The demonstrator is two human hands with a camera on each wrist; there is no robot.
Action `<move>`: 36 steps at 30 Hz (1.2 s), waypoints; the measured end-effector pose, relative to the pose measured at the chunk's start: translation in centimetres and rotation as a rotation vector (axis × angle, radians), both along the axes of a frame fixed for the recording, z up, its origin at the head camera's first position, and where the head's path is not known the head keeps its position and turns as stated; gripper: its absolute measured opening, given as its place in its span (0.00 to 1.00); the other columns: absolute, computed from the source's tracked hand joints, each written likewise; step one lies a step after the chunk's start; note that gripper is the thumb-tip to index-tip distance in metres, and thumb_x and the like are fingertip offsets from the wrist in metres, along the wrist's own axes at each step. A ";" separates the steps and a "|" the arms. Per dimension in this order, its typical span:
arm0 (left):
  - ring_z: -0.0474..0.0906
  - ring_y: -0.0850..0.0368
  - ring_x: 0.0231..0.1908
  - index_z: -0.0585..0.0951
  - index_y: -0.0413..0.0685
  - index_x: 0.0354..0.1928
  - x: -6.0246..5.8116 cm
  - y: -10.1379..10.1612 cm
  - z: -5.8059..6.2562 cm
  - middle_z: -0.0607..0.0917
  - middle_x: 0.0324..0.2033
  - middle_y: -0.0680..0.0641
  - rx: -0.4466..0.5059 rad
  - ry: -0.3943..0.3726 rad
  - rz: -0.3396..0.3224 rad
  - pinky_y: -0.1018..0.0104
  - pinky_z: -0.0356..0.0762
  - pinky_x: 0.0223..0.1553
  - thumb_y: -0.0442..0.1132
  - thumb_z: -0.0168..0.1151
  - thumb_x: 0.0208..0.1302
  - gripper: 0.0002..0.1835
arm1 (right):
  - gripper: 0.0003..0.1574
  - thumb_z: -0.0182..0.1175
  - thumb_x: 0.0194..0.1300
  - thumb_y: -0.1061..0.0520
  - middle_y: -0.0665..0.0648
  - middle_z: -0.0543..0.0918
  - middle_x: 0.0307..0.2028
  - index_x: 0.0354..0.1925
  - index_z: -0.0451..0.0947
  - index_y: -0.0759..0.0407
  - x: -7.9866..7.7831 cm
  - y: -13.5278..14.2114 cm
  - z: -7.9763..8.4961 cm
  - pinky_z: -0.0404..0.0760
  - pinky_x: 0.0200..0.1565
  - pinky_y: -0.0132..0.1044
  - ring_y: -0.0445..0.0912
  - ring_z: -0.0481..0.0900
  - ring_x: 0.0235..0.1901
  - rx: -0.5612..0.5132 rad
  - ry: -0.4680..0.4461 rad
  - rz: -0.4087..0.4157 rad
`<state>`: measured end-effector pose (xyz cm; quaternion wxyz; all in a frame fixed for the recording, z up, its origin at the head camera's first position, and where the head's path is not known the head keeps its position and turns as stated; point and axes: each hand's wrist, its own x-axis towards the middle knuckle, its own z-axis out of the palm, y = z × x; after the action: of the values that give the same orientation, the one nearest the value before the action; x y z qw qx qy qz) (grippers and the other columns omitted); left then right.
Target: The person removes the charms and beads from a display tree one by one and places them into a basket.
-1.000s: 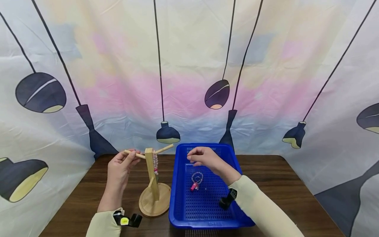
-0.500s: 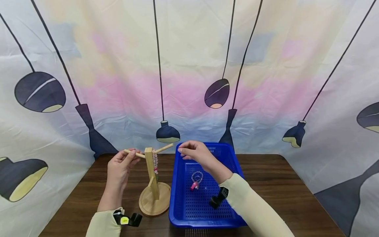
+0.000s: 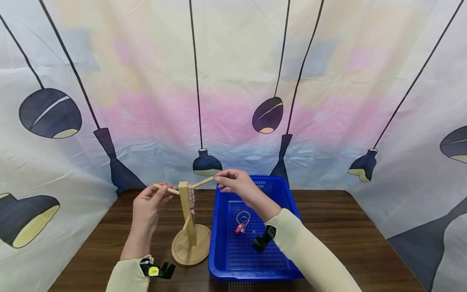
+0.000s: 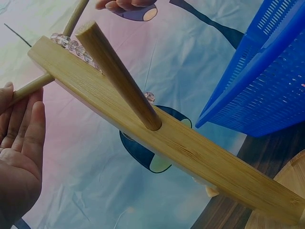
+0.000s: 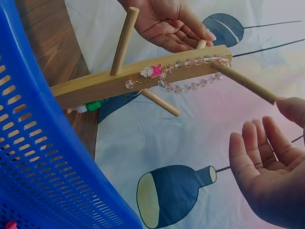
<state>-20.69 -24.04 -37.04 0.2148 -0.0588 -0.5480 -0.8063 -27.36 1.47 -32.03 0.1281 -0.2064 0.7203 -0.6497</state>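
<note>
A wooden stand (image 3: 187, 211) with a round base carries several pegs. My left hand (image 3: 147, 207) holds its left peg (image 4: 33, 87) between thumb and fingers. On the right peg (image 5: 245, 83) hangs a bracelet (image 5: 186, 87) of clear pinkish beads with a pink charm, close against the post. My right hand (image 3: 237, 184) is at the free end of this peg, its thumb at the tip. In the right wrist view its other fingers are bent loosely, apart from the peg. A second bracelet (image 3: 243, 219) with a pink charm lies in the blue basket (image 3: 213, 247).
The basket stands right of the stand on the dark wooden table (image 3: 328, 227), under my right forearm. Green and white beads (image 5: 93, 106) show low beside the post. A cloth backdrop (image 3: 233, 61) printed with lamps rises behind the table.
My right hand has moved left and a little up from above the basket to the right peg's tip. My left hand keeps its hold on the left peg.
</note>
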 end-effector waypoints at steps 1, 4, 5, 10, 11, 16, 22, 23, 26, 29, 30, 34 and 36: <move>0.90 0.67 0.36 0.88 0.50 0.37 0.0 0.0 0.0 0.92 0.32 0.57 0.001 0.000 0.000 0.77 0.88 0.40 0.30 0.60 0.73 0.11 | 0.18 0.60 0.75 0.58 0.57 0.85 0.45 0.56 0.80 0.68 0.0 -0.1 0.0 0.88 0.58 0.49 0.43 0.84 0.43 -0.006 -0.002 0.003; 0.90 0.66 0.36 0.88 0.50 0.37 0.0 0.0 0.0 0.92 0.32 0.57 0.006 0.000 0.000 0.77 0.88 0.41 0.30 0.60 0.73 0.11 | 0.18 0.60 0.75 0.58 0.55 0.85 0.43 0.55 0.80 0.69 0.0 -0.2 0.2 0.89 0.56 0.45 0.44 0.84 0.43 -0.018 -0.009 0.011; 0.90 0.66 0.37 0.88 0.50 0.37 0.0 0.0 0.0 0.92 0.32 0.57 0.007 -0.001 -0.001 0.77 0.88 0.41 0.30 0.60 0.73 0.11 | 0.18 0.60 0.75 0.58 0.54 0.84 0.43 0.56 0.80 0.69 0.0 -0.3 0.3 0.90 0.54 0.43 0.44 0.84 0.43 -0.019 -0.011 0.013; 0.90 0.66 0.37 0.88 0.50 0.37 0.0 0.0 0.0 0.92 0.32 0.57 0.014 0.001 0.000 0.76 0.88 0.41 0.29 0.59 0.73 0.11 | 0.18 0.60 0.74 0.59 0.58 0.85 0.43 0.56 0.80 0.70 0.0 -0.5 0.6 0.90 0.51 0.39 0.43 0.84 0.41 -0.016 -0.011 0.026; 0.90 0.66 0.37 0.88 0.51 0.36 0.0 0.0 0.0 0.92 0.32 0.57 0.014 0.000 0.000 0.76 0.88 0.41 0.29 0.59 0.73 0.12 | 0.18 0.60 0.74 0.60 0.58 0.85 0.43 0.56 0.80 0.70 0.0 -0.5 0.6 0.90 0.50 0.38 0.43 0.84 0.40 -0.018 -0.009 0.028; 0.90 0.66 0.36 0.88 0.51 0.36 0.0 0.0 0.1 0.92 0.32 0.57 0.011 -0.003 -0.002 0.77 0.88 0.41 0.30 0.60 0.73 0.12 | 0.16 0.60 0.74 0.61 0.53 0.85 0.38 0.54 0.80 0.71 0.0 -0.6 0.5 0.90 0.47 0.35 0.42 0.84 0.39 -0.025 -0.001 0.021; 0.90 0.66 0.36 0.88 0.49 0.37 -0.1 0.0 0.1 0.92 0.32 0.56 0.019 -0.007 -0.006 0.76 0.88 0.41 0.30 0.60 0.73 0.10 | 0.15 0.59 0.74 0.62 0.52 0.84 0.36 0.52 0.80 0.72 0.3 -0.7 0.6 0.91 0.51 0.43 0.39 0.83 0.36 -0.041 0.018 0.022; 0.90 0.66 0.36 0.88 0.49 0.37 -0.1 0.0 0.1 0.92 0.32 0.56 0.022 -0.008 -0.007 0.76 0.88 0.41 0.30 0.60 0.73 0.10 | 0.14 0.60 0.74 0.62 0.51 0.84 0.36 0.52 0.80 0.73 0.4 -0.8 0.6 0.91 0.51 0.42 0.38 0.83 0.36 -0.045 0.018 0.023; 0.90 0.66 0.36 0.88 0.49 0.37 -0.1 -0.1 0.1 0.92 0.31 0.57 0.022 -0.018 -0.007 0.76 0.88 0.41 0.30 0.60 0.73 0.10 | 0.14 0.60 0.74 0.63 0.55 0.86 0.36 0.51 0.80 0.73 0.5 -0.8 0.5 0.91 0.49 0.39 0.38 0.83 0.35 -0.059 0.019 0.030; 0.90 0.67 0.36 0.88 0.51 0.36 -0.1 -0.1 0.2 0.92 0.31 0.57 0.019 -0.037 -0.005 0.77 0.88 0.41 0.31 0.60 0.73 0.11 | 0.13 0.59 0.74 0.63 0.54 0.86 0.36 0.51 0.80 0.73 0.5 -0.7 0.4 0.91 0.51 0.41 0.38 0.84 0.34 -0.068 0.016 0.044; 0.90 0.67 0.35 0.88 0.52 0.35 -0.2 -0.1 0.2 0.92 0.31 0.57 0.018 -0.048 -0.005 0.77 0.88 0.40 0.31 0.60 0.74 0.12 | 0.13 0.59 0.74 0.63 0.53 0.86 0.36 0.51 0.80 0.73 0.6 -0.7 0.3 0.91 0.52 0.42 0.38 0.85 0.34 -0.070 0.014 0.052; 0.89 0.69 0.34 0.89 0.56 0.34 -0.2 -0.1 0.6 0.92 0.30 0.58 0.018 -0.112 -0.008 0.78 0.88 0.39 0.34 0.60 0.74 0.13 | 0.14 0.59 0.74 0.63 0.48 0.86 0.35 0.53 0.79 0.73 0.8 -0.6 0.4 0.89 0.56 0.47 0.38 0.85 0.35 -0.074 0.018 0.085; 0.89 0.69 0.34 0.90 0.57 0.33 -0.3 -0.1 0.8 0.92 0.30 0.59 0.021 -0.142 -0.011 0.78 0.88 0.39 0.35 0.61 0.74 0.13 | 0.15 0.59 0.74 0.64 0.48 0.86 0.35 0.53 0.79 0.74 0.9 -0.6 0.4 0.89 0.57 0.49 0.37 0.85 0.35 -0.074 0.028 0.102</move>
<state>-20.96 -24.16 -36.27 0.1716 -0.0023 -0.5528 -0.8154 -26.47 0.86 -31.65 0.1433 -0.2567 0.6861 -0.6655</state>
